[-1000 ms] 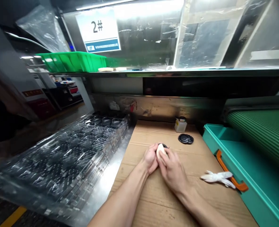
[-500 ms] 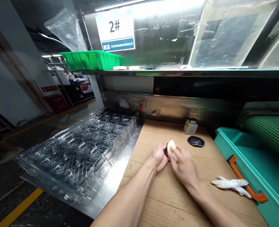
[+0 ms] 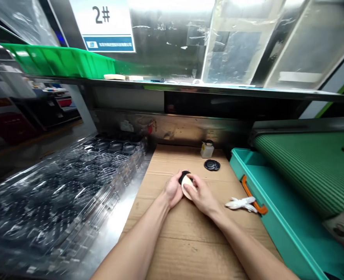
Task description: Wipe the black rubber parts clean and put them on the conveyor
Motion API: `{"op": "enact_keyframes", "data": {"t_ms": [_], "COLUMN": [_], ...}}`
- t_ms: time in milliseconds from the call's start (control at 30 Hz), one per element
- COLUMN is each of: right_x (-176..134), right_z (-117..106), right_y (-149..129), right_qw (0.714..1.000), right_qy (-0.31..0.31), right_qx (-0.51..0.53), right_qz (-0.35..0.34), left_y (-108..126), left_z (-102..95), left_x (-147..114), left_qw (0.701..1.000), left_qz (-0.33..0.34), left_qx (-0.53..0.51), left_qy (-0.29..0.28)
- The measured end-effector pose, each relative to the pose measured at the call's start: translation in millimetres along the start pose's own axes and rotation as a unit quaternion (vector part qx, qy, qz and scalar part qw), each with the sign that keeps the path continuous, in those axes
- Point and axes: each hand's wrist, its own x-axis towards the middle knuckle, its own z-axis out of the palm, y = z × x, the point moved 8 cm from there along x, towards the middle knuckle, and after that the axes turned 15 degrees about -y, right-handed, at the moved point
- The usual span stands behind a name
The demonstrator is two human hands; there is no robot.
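My left hand (image 3: 173, 189) is closed on a round black part (image 3: 184, 176), keeping it up over the cardboard (image 3: 178, 249). In my right hand (image 3: 201, 194) is a cream-white oval pad (image 3: 186, 186), pinched between thumb and fingers and lying against the black part, covering much of it. Behind my hands lies a second round black part (image 3: 212, 165), flat on the cardboard. Just beyond it stands a small translucent bottle (image 3: 207, 149) with a dark cap.
Clear plastic trays with round black pockets (image 3: 72, 186) are stacked at left. White gloves (image 3: 242, 203) lie near a teal bin (image 3: 277, 221) with an orange handle. A green conveyor belt (image 3: 312, 163) runs at right, with a dark piece on it. Overhead, a shelf holds a green basket (image 3: 58, 62).
My view has swung to the right, showing more of the conveyor. The cream pad is tilted differently, and more of the black part shows; both hands keep their hold.
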Motion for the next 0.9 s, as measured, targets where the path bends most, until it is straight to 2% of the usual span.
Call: {"op": "enact_keyframes", "data": {"t_ms": [67, 167, 300, 433, 533, 700, 800, 900], "right_x": [3.6, 6.6, 9.7, 6.0, 6.2, 5.1, 7.8, 5.9], "right_z": [-4.9, -9.6, -1.6, -10.6, -9.6, -17.6, -6.4, -8.1], "right_y": [-7.3, -7.7, -6.0, 8.7, 12.7, 18.1, 7.6, 10.3], "right_qw": [0.998, 0.991, 0.992, 0.990, 0.994, 0.987, 0.984, 0.974], "right_qy": [0.038, 0.093, 0.069, 0.095, 0.053, 0.090, 0.044, 0.047], "right_qx": [-0.040, -0.096, -0.103, -0.103, -0.098, -0.120, -0.165, -0.204], "right_qz": [0.001, 0.032, -0.005, 0.019, -0.008, 0.056, 0.039, 0.086], "left_y": [-4.1, -6.2, -6.4, -5.6, -6.7, -6.9, -9.4, -8.9], "left_z": [5.6, 7.6, 5.6, 4.8, 3.1, 2.0, 2.1, 2.4], "left_x": [0.7, 0.6, 0.5, 1.5, 1.5, 0.1, -0.4, 0.4], "left_qw": [1.000, 1.000, 1.000, 0.999, 0.999, 0.999, 1.000, 1.000], "left_qz": [-0.007, 0.005, 0.020, 0.031, 0.030, 0.034, 0.013, 0.012], "left_qx": [0.006, 0.012, 0.019, 0.017, 0.006, 0.005, -0.003, -0.002], "left_qy": [-0.015, -0.007, 0.006, 0.004, 0.009, 0.014, 0.014, 0.012]}}
